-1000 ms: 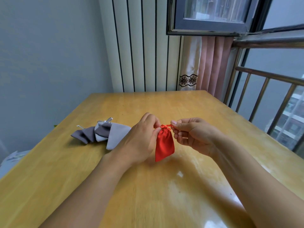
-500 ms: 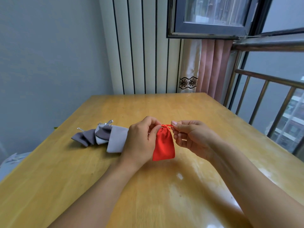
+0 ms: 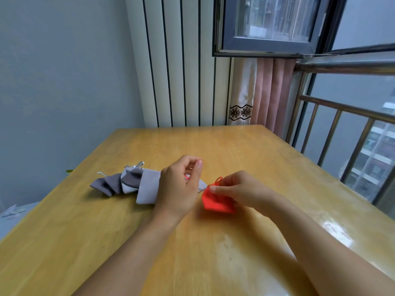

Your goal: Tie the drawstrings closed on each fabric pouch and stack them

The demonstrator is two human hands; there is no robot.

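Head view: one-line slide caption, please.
Right hand pinches the red pouch at its neck; left hand holds its cord beside grey pouches.

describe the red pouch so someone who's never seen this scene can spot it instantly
Start at the wooden table by the window. Near its middle the right hand holds a small red pouch in its grip, with a red drawstring loop at its top. It is the only red pouch; the grey pouches lie piled behind the left hand.

Red pouch; grey pouches, two shades; yellow-brown wooden table; pink curtain, black lace-patterned band.
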